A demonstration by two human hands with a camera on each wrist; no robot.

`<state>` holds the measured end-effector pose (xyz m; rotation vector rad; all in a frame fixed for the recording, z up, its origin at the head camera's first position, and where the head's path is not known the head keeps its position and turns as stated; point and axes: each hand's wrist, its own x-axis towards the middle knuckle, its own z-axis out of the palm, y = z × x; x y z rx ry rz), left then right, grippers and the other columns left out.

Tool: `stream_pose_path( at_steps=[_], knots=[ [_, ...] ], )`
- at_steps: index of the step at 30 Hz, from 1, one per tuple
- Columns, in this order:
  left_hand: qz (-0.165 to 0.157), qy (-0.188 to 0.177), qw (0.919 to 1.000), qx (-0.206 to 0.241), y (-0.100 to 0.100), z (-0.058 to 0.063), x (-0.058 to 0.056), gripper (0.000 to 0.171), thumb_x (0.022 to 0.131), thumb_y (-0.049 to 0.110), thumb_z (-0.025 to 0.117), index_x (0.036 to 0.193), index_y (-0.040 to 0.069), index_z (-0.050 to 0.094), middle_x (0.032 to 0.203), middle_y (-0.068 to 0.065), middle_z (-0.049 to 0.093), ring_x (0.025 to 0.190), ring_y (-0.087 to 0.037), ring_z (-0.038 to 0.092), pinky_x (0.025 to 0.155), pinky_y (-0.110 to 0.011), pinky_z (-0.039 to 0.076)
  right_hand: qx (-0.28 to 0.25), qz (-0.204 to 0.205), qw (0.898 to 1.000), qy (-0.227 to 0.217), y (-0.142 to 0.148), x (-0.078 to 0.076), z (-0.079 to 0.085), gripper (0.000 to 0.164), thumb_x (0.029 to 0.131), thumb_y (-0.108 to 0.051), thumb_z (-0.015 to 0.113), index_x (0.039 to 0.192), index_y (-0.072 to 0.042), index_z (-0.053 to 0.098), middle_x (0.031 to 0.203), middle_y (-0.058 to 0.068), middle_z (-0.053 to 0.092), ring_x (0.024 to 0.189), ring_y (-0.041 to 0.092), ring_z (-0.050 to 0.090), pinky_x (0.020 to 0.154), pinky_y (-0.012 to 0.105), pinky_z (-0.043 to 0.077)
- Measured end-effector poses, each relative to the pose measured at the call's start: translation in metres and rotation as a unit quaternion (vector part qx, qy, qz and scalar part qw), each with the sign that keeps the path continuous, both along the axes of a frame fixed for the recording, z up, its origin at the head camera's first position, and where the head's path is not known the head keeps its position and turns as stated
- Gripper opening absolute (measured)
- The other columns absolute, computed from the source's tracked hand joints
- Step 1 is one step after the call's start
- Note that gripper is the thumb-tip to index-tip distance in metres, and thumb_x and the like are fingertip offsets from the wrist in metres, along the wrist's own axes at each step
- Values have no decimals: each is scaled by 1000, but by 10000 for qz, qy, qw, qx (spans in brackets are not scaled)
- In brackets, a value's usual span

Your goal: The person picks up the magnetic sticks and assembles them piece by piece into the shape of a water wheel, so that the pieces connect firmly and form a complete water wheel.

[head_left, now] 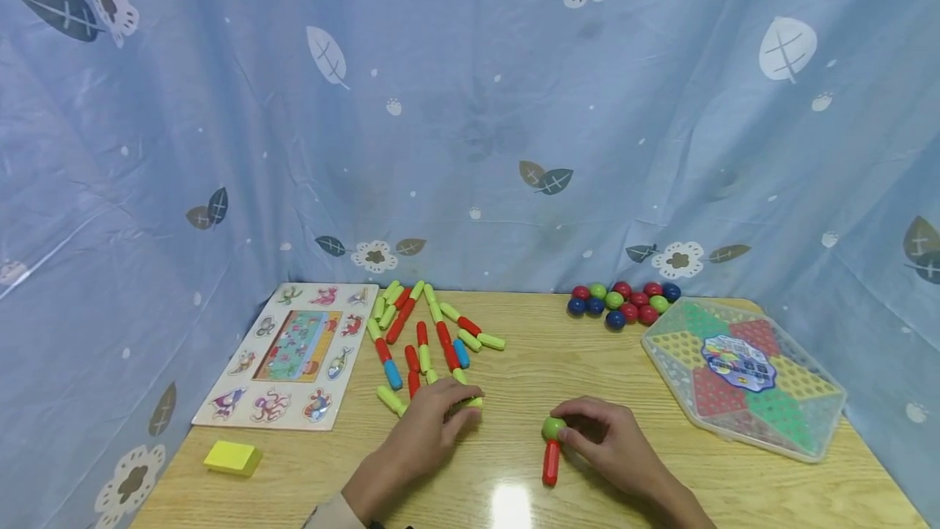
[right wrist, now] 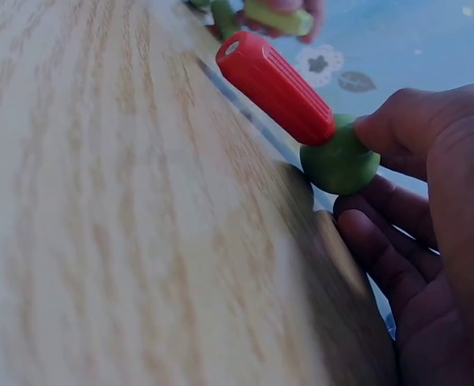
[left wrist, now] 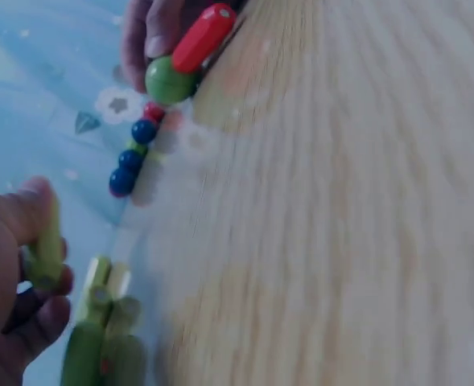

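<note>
My right hand pinches a green ball between thumb and fingers, low over the table. A red rod is joined to that ball and points toward the near edge in the head view. My left hand holds a yellow-green rod between its thumb and fingers, beside the near end of the spread of rods. Several red, yellow-green and blue rods lie behind the left hand, some joined end to end. The left hand's fingers partly hide the nearest ones.
Several red, green and blue balls sit in a cluster at the back right. A hexagonal game board box lies at the right. On the left are a picture puzzle board and a yellow block. A blue curtain hangs behind the table.
</note>
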<state>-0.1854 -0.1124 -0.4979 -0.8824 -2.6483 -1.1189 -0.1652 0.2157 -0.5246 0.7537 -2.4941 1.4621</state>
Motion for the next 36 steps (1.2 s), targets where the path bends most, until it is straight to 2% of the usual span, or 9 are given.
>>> stream_pose_path(
  at_steps=[3, 8, 15, 20, 26, 33, 36],
  knots=[
    [-159, -43, 9996, 219, 8, 1, 3, 25, 105, 16, 75, 128, 12, 80, 114, 5, 76, 98, -4, 65, 83, -24, 57, 56, 4, 10000, 15, -1, -1, 0, 23, 98, -10, 82, 118, -21, 81, 115, -10, 80, 103, 15, 75, 89, 22, 58],
    [-538, -321, 9980, 106, 29, -4, 9, 24, 105, 14, 75, 128, 9, 80, 114, 4, 78, 94, 2, 62, 79, -18, 53, 172, -108, 9998, -18, -6, -1, 0, 21, 98, -13, 82, 118, -20, 82, 115, -12, 80, 104, 12, 76, 90, 23, 58],
    [-607, -472, 9969, 144, 50, -8, 11, 19, 101, 15, 80, 119, 9, 83, 106, 4, 80, 88, 5, 62, 75, -15, 52, 74, 25, 9997, -236, -16, 1, 4, 18, 103, -15, 78, 121, -16, 81, 117, -11, 81, 108, 7, 76, 93, 23, 60],
    [-634, -523, 9966, 111, 53, -10, 10, 17, 100, 16, 82, 115, 12, 84, 105, 5, 80, 88, 5, 63, 76, -14, 52, 241, -97, 9995, -188, -16, 3, 5, 18, 102, -16, 79, 118, -23, 82, 115, -16, 81, 110, 6, 75, 97, 21, 58],
    [-642, -448, 9968, 141, 54, -10, 10, 16, 98, 15, 83, 113, 12, 85, 104, 7, 81, 92, 4, 66, 79, -14, 53, 171, 13, 9996, -244, -15, 3, 6, 26, 98, -13, 83, 120, -27, 81, 117, -16, 80, 111, 7, 75, 97, 22, 57],
    [-731, -611, 9944, 460, 57, -13, 11, 12, 96, 15, 84, 108, 11, 86, 88, 11, 74, 76, 7, 58, 67, -11, 50, 58, -16, 9996, -270, -15, 2, 5, 23, 98, -14, 83, 118, -25, 82, 115, -12, 81, 107, 7, 75, 93, 23, 60],
    [-821, -737, 9924, 542, 55, -13, 10, 13, 97, 16, 84, 109, 12, 85, 89, 13, 74, 75, 8, 58, 67, -12, 51, 58, -63, 9992, -385, -15, 2, 6, 22, 99, -16, 83, 118, -26, 82, 115, -12, 81, 108, 6, 75, 92, 24, 60]
  ],
)
